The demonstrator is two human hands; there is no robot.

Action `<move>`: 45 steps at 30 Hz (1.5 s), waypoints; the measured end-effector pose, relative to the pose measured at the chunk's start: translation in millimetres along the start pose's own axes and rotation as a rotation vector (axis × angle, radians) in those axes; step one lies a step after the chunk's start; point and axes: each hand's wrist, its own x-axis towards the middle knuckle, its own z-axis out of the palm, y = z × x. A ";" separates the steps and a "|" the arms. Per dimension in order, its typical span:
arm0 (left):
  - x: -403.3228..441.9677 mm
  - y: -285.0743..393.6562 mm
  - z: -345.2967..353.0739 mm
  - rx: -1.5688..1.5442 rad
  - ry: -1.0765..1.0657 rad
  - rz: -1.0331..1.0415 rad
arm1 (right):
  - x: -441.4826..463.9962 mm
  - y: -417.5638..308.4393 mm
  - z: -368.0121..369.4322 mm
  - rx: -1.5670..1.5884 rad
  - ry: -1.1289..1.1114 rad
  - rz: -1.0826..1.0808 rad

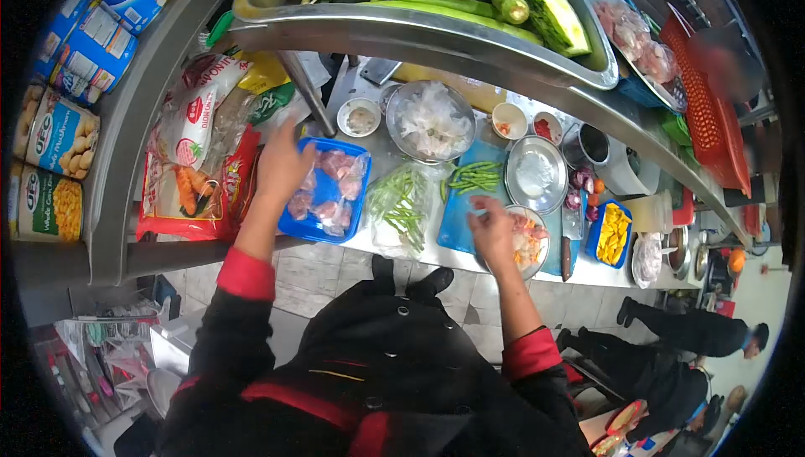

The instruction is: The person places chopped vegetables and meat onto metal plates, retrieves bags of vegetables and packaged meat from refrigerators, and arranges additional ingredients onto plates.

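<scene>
My left hand (283, 165) is over the left rim of a blue tray (325, 236) that holds pieces of raw meat (343, 165). Its fingers stretch forward, and nothing shows in them. My right hand (493, 226) hovers at the edge of a blue cutting board (457, 220), beside a bowl of chopped pieces (528, 243). Its fingers are loosely bent and apart, with no object visible between them. Cut green beans (475, 177) lie on the board just beyond. Between my hands sits a clear plastic bag (394, 210) with more green beans.
Overhead, a shelf carries a metal tray (419, 38) of okra and cucumber. Food packets (193, 122) and cans (63, 134) stand at left. Farther along are a bowl of translucent noodles (430, 122), a knife (567, 260) and a yellow-filled blue container (614, 235). Two people (688, 327) stand at right.
</scene>
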 end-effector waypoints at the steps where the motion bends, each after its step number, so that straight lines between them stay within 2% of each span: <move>1: -20.5 -31.1 7.3 0.055 -0.204 -0.158 | -2.2 -7.5 18.5 0.085 -0.092 0.030; 2: -41.5 -52.0 13.2 0.106 -0.408 -0.319 | -3.0 -13.3 37.1 0.134 -0.170 -0.031; 3: -60.1 -59.6 14.2 0.095 -0.547 -0.383 | -2.9 -21.3 53.7 0.181 -0.245 -0.093; 4: -71.7 -65.4 21.0 -0.096 -0.448 -0.477 | -2.8 -34.7 67.1 0.268 -0.375 0.001; 5: -72.4 -75.5 26.1 -0.098 -0.442 -0.483 | -2.4 -48.0 80.7 0.353 -0.502 0.096; 7: -68.3 -92.9 32.6 -0.162 -0.458 -0.474 | -1.6 -62.0 110.5 0.335 -0.635 0.091; 10: -57.5 -93.9 36.8 -0.049 -0.450 -0.434 | -3.5 -81.5 138.5 0.290 -0.761 0.176; 14: -51.6 -92.5 30.0 -0.066 -0.450 -0.382 | -1.6 -82.6 156.9 0.083 -0.806 0.041; 15: -51.6 -96.0 27.8 -0.117 -0.441 -0.376 | -0.9 -77.8 157.0 -0.015 -0.728 -0.139; 16: -54.8 -97.9 28.4 -0.083 -0.299 -0.295 | -3.0 -73.7 156.3 -0.108 -0.647 -0.312; 17: -56.7 -103.7 26.5 -0.078 -0.308 -0.312 | -5.5 -68.4 155.6 -0.103 -0.666 -0.307; 19: -44.4 -90.7 -5.8 -0.353 -0.354 -0.329 | -2.3 -63.5 155.5 -0.095 -0.413 -0.344; 21: -32.4 -68.9 -38.8 -0.418 -0.313 -0.338 | -0.7 -82.7 155.7 -0.049 -0.363 -0.379; 23: -21.9 -57.8 -54.8 -0.515 -0.271 -0.337 | 3.3 -100.1 171.8 -0.208 -0.466 -0.583; 24: -16.0 -39.6 -73.7 -0.583 -0.266 -0.336 | 7.5 -110.7 184.1 -0.240 -0.659 -0.494; 25: -11.2 -26.5 -87.7 -0.650 -0.261 -0.334 | 10.3 -116.9 199.5 -0.240 -0.661 -0.503; 27: -3.3 -22.1 -95.8 -0.657 -0.256 -0.343 | 17.7 -120.9 229.4 -0.586 -0.683 -0.708; 28: -1.4 -21.4 -97.9 -0.686 -0.252 -0.343 | 23.6 -125.1 235.9 -0.584 -0.683 -0.717; 30: -2.6 -10.4 -110.6 -0.660 -0.267 -0.344 | 32.5 -129.9 247.2 -0.691 -0.985 -0.476; 31: -5.2 -12.2 -110.1 -0.658 -0.265 -0.348 | 39.0 -119.0 254.6 -0.690 -0.989 -0.480; 33: -7.1 -16.5 -108.4 -0.642 -0.283 -0.370 | 55.6 -85.3 272.8 -0.548 -0.972 -0.644; 34: -8.5 -15.8 -109.2 -0.640 -0.281 -0.367 | 58.8 -71.7 285.8 -0.546 -0.819 -0.715; 38: -18.1 -26.0 -101.1 -0.756 -0.263 -0.408 | 94.1 -65.4 292.4 -0.307 -0.715 -0.636; 42: -20.7 -27.4 -111.3 -0.705 -0.269 -0.432 | 120.8 -64.9 298.1 0.101 -0.774 -0.374; 45: -25.0 -21.9 -121.1 -0.558 -0.240 -0.398 | 121.4 -64.0 306.2 0.756 -0.926 0.065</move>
